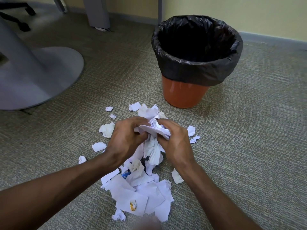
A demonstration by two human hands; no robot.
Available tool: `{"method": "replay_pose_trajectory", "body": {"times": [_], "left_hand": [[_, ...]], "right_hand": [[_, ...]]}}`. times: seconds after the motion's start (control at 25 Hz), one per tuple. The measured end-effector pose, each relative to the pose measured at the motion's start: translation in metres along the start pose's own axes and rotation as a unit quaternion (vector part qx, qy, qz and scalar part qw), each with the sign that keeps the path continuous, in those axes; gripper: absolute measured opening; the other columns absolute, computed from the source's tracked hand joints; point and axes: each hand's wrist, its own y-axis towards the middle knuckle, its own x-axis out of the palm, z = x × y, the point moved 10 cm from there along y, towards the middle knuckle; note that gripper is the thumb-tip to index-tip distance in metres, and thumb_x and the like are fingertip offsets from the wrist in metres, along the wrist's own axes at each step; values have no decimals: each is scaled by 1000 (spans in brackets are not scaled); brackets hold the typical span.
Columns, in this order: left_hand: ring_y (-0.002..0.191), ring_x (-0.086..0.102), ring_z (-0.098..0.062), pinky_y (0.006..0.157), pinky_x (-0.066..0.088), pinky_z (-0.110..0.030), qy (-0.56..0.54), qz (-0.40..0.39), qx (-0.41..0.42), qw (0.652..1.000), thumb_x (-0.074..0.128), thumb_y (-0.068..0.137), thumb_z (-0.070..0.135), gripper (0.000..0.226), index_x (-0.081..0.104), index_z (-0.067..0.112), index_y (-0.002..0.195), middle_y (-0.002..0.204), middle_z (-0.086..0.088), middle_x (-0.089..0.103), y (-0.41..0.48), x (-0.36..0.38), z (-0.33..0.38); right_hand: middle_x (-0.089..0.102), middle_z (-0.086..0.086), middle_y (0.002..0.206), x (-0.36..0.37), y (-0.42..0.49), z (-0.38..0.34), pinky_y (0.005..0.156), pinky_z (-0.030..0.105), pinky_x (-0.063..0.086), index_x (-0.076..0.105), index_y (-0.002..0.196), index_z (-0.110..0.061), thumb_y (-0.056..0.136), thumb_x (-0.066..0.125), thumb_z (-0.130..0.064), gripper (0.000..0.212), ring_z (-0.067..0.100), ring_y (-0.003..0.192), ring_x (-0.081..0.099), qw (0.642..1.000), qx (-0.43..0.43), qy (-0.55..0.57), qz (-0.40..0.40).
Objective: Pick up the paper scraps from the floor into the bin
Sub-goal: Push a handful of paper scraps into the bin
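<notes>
A heap of white paper scraps (141,195) lies on the carpet in front of me, with loose bits scattered around it. My left hand (126,138) and my right hand (176,143) meet above the heap, and both grip one crumpled bunch of paper scraps (155,130) between them; some paper hangs down from it. An orange bin (186,92) with a black liner (197,47) stands upright beyond the heap, to the right. Its inside looks dark and I cannot see its contents.
A grey round pedestal base (49,77) sits on the carpet at the left. Grey furniture legs (98,12) and a black chair base (18,15) stand at the back. A yellow wall with a grey skirting (272,39) runs behind the bin.
</notes>
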Motion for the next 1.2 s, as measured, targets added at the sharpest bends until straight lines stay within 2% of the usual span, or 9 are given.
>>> {"method": "replay_pose_trajectory", "body": {"times": [0.24,0.32,0.48,0.6,0.72,0.84,0.96,1.04,1.2], "left_hand": [[92,72,-4,80,61,-32,22,42,32,998,73,80,0,30,79,26,94,99,16,75,13,-36,46],[93,70,1,82,60,-23,42,49,33,997,74,81,3,29,79,27,97,102,20,73,21,-49,63],[86,66,7,65,50,-5,90,71,32,993,77,83,12,32,77,31,108,100,17,73,44,-76,93],[65,55,11,52,38,0,134,100,47,985,80,82,19,30,77,27,111,91,13,72,70,-95,121],[67,58,3,53,35,0,143,138,98,975,79,80,22,25,80,25,105,86,9,74,98,-112,162],[76,62,-2,53,38,0,120,169,140,968,77,80,24,24,81,19,103,87,4,76,127,-119,198],[78,67,-5,57,47,-11,81,183,163,966,74,79,26,23,82,18,99,84,3,77,159,-113,221],[73,61,-2,59,50,-20,49,191,156,968,74,78,27,22,82,17,96,79,3,73,181,-102,224],[74,61,-4,58,46,-19,13,184,125,975,76,78,28,25,82,14,98,81,0,73,217,-73,211]], "right_hand": [[68,-13,115,-31,18,-40,89,1,39,69,121,-19,77,80,1,49,-4,105,61,997,-50,38,37],[69,-12,113,-44,26,-57,87,2,41,69,120,-18,77,80,-1,48,-2,103,63,995,-72,47,52],[72,-6,107,-69,54,-85,81,15,50,71,118,-16,75,81,-3,46,5,95,66,992,-92,40,78],[70,-6,95,-95,76,-107,75,25,53,72,115,-13,75,78,-2,42,8,86,66,988,-106,38,104],[70,-7,93,-128,106,-130,72,19,52,73,111,-13,77,77,-2,36,4,84,64,980,-140,30,140],[75,-3,101,-164,142,-142,71,2,40,74,112,-14,75,74,-3,38,1,89,63,969,-167,4,182],[76,0,105,-197,174,-145,72,2,37,74,114,-13,74,69,-2,42,5,92,64,960,-183,-29,209],[76,0,108,-213,191,-139,75,3,39,73,117,-13,73,67,-2,45,9,97,66,959,-181,-46,214],[74,2,116,-218,224,-108,82,6,43,73,118,-11,73,69,-2,46,11,105,67,965,-159,-63,198]]}}
